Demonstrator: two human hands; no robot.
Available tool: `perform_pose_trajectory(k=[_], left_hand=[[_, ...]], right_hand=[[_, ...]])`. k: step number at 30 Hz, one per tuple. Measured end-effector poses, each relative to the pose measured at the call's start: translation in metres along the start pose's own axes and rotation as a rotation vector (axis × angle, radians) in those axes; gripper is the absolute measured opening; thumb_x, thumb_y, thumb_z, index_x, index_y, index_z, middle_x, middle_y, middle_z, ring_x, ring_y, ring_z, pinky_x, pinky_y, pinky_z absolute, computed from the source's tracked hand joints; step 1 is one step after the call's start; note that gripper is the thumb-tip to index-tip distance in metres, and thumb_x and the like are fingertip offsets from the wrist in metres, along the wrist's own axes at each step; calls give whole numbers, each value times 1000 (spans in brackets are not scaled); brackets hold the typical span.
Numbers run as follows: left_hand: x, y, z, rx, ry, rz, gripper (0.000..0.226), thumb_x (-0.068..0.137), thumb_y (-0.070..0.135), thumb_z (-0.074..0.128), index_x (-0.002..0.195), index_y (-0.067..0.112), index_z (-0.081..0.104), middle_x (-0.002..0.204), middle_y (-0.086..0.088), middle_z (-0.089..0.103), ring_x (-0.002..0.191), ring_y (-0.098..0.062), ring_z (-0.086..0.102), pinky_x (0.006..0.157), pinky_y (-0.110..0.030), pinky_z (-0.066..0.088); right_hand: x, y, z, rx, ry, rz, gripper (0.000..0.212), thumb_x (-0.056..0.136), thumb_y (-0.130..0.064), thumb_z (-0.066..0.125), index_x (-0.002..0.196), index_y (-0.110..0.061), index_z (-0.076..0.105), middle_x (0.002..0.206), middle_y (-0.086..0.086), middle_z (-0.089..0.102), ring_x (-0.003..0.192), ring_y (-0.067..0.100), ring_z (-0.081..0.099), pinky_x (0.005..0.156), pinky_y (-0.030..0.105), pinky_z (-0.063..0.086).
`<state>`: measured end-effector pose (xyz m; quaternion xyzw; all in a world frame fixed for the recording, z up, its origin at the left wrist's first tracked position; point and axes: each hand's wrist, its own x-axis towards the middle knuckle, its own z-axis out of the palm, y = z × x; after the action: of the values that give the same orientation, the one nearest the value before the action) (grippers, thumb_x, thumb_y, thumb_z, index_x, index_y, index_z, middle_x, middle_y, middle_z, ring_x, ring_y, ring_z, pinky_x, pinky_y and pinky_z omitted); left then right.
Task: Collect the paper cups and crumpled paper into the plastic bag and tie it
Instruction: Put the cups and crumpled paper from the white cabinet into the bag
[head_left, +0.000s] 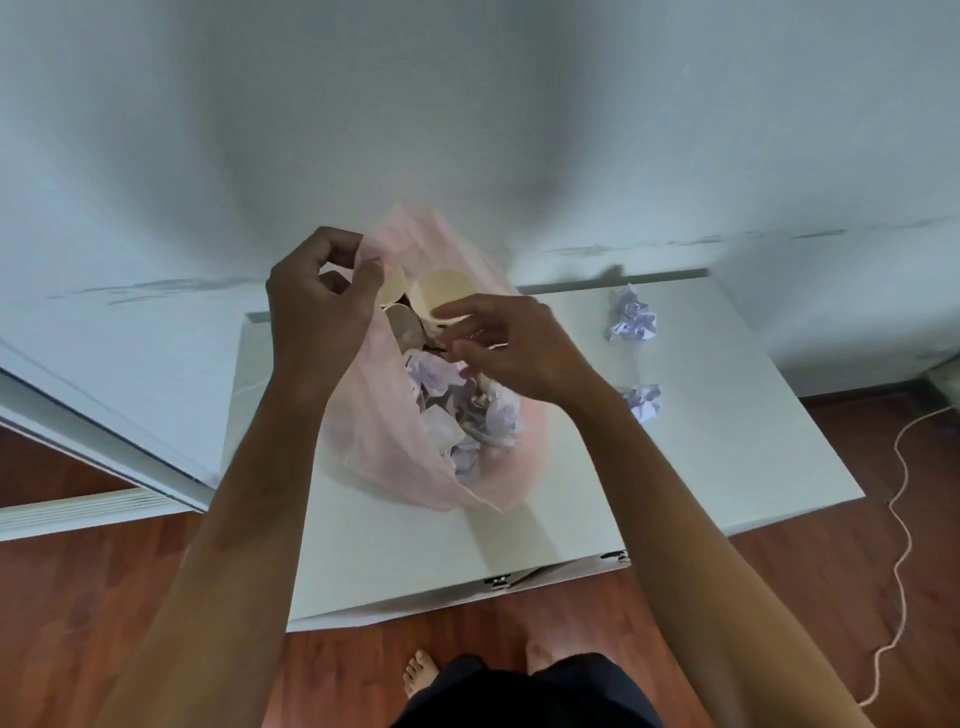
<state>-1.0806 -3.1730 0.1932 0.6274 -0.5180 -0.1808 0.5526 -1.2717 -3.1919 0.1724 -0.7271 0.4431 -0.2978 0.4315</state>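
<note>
A pink translucent plastic bag stands on the white table, its mouth wide. Inside lie paper cups near the top and several crumpled paper balls lower down. My left hand pinches the bag's upper left rim and holds it up. My right hand hovers over the bag's mouth with its fingers loosely spread, and nothing shows in it. Two crumpled paper balls remain on the table: one far right, one closer beside my right forearm.
The table stands against a white wall. A white door or panel leans at the left. A thin cord snakes over the wooden floor at the right. My bare feet show below the table's front edge.
</note>
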Motion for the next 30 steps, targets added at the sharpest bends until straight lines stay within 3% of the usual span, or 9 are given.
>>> perform_pose_trajectory(k=[3, 6, 10, 12, 17, 21, 25, 27, 30], left_hand=[[-2, 6, 14, 0, -9, -3, 9, 90, 26, 68, 94, 19, 66, 88, 8, 67, 68, -14, 64, 63, -22, 52], [-5, 12, 30, 12, 9, 6, 10, 90, 27, 68, 94, 17, 67, 88, 6, 68, 70, -16, 65, 66, -26, 54], [-12, 24, 52, 10, 51, -25, 15, 90, 28, 69, 96, 15, 68, 90, 2, 69, 77, -24, 68, 73, -34, 58], [-17, 29, 62, 13, 79, -26, 14, 89, 29, 70, 95, 16, 68, 87, 3, 69, 77, -29, 68, 73, -39, 58], [-27, 43, 75, 48, 157, -49, 8, 88, 25, 69, 91, 18, 68, 80, 7, 67, 65, -26, 59, 64, -39, 53], [-35, 50, 72, 26, 236, -92, 2, 87, 20, 68, 85, 21, 67, 71, 16, 64, 57, -9, 51, 58, -24, 43], [-45, 53, 63, 48, 288, -119, 7, 87, 20, 67, 84, 26, 65, 67, 23, 64, 56, 2, 53, 58, -16, 44], [-50, 53, 61, 72, 308, -132, 8, 88, 21, 67, 83, 28, 65, 68, 24, 64, 56, 3, 54, 59, -15, 44], [-55, 52, 58, 96, 331, -146, 9, 88, 21, 67, 83, 29, 66, 73, 19, 66, 58, 2, 55, 63, -19, 47]], right_hand=[[-15, 20, -28, 16, 247, 61, 18, 90, -30, 69, 105, -21, 72, 72, -1, 75, 61, 10, 70, 60, 25, 55], [-28, 64, -55, -196, 462, 207, 15, 90, -37, 65, 98, -24, 69, 73, -4, 72, 68, 7, 67, 74, 30, 54], [-49, 142, -90, -567, 182, 547, 59, 75, -56, 72, 126, -29, 58, 118, 9, 64, 115, 29, 57, 100, 37, 45], [-59, 169, -97, -563, 47, 598, 71, 69, -59, 77, 131, -34, 54, 125, 10, 59, 122, 32, 53, 102, 39, 44], [-68, 210, -96, -470, 108, 396, 35, 75, -33, 77, 107, -24, 67, 108, 3, 63, 115, 23, 51, 82, 27, 32], [-68, 209, -112, -349, 237, 301, 11, 77, -15, 70, 88, -16, 67, 83, 3, 64, 90, 22, 60, 70, 23, 39], [-67, 178, -133, -214, 360, 177, 20, 76, -17, 78, 94, -15, 70, 79, -6, 65, 71, 7, 63, 73, 19, 50], [-63, 148, -135, -72, 372, 101, 32, 76, -22, 81, 104, -18, 67, 90, -12, 67, 75, -7, 61, 69, 4, 45], [-49, 104, -123, 59, 247, -27, 43, 73, -30, 84, 108, -22, 61, 100, -15, 69, 87, -9, 63, 71, 10, 50]])
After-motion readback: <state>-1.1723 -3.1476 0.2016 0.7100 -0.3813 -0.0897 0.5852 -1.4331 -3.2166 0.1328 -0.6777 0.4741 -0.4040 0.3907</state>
